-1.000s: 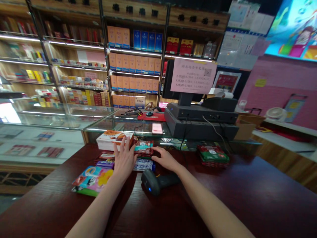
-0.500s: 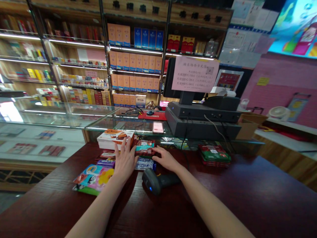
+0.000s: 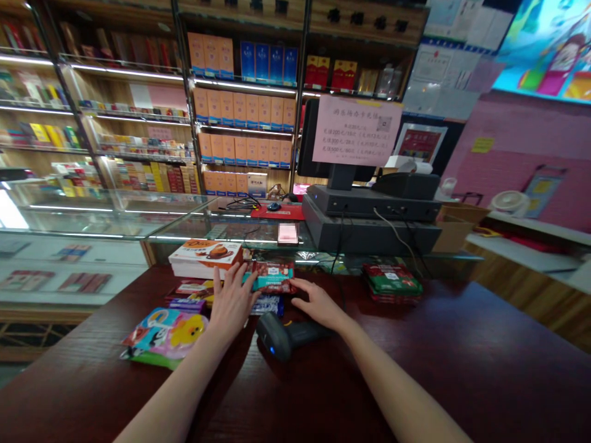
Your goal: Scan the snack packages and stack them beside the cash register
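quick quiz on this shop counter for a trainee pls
1. What lies between the left hand and the right hand?
a) a red and teal packet
b) a coffee mug
c) a pair of scissors

2. True or false: the black handheld barcode scanner stands upright in a cradle on the glass.

3. What colour is the paper notice on the monitor?

Key:
1. a
2. False, it lies on the dark wood counter.
3. Pink
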A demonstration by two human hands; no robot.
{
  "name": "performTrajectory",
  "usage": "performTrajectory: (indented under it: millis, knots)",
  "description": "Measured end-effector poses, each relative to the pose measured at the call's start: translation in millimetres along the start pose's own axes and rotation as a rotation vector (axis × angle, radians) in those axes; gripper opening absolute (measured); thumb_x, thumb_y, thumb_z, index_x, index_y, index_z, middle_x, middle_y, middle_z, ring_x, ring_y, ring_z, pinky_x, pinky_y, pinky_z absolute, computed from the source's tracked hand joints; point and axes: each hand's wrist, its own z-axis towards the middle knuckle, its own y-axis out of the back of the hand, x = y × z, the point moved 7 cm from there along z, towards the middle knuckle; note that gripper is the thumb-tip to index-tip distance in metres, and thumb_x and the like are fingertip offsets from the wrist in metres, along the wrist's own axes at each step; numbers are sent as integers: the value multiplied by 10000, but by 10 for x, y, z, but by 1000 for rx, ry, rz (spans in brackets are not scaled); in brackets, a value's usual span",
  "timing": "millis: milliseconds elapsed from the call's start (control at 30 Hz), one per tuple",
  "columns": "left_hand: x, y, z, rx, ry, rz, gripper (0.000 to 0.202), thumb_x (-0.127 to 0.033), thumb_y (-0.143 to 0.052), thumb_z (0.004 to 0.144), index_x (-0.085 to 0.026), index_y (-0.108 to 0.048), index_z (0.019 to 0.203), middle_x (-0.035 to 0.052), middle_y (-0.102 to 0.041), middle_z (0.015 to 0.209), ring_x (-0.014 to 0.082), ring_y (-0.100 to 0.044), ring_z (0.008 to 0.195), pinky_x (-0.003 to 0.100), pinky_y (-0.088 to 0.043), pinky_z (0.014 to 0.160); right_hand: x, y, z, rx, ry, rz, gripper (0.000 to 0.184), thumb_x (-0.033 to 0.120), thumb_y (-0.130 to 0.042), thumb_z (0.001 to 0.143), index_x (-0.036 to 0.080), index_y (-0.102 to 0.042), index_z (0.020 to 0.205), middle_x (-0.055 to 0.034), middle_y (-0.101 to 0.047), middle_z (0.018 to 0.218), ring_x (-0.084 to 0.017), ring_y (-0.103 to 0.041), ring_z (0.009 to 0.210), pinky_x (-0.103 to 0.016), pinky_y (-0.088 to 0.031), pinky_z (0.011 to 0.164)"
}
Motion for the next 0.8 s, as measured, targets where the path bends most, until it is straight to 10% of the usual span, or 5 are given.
performTrajectory:
  millis: [367,800]
  knots:
    - [-36,-98,-14,89,-39,-106,402,-352,-559,956,-270,-600,1348,60,-715,1267,341,-513,1327,687,-13,1208,-14,18,-125,40,-60,-45,608,206,-624,845,310,-530,1437,-63,-510,1523,-265,-437,1430,-615,-154,1223]
    - [-18,-109,-31,77,-8,-213,315,-334,-534,974,-278,-649,1261,41,-716,1269,302,-537,1309,687,31,1206,-15,1,-133,-14,-1,-60,647,158,-571,846,299,-492,1472,-62,-492,1537,-243,-425,1441,-578,-210,1228]
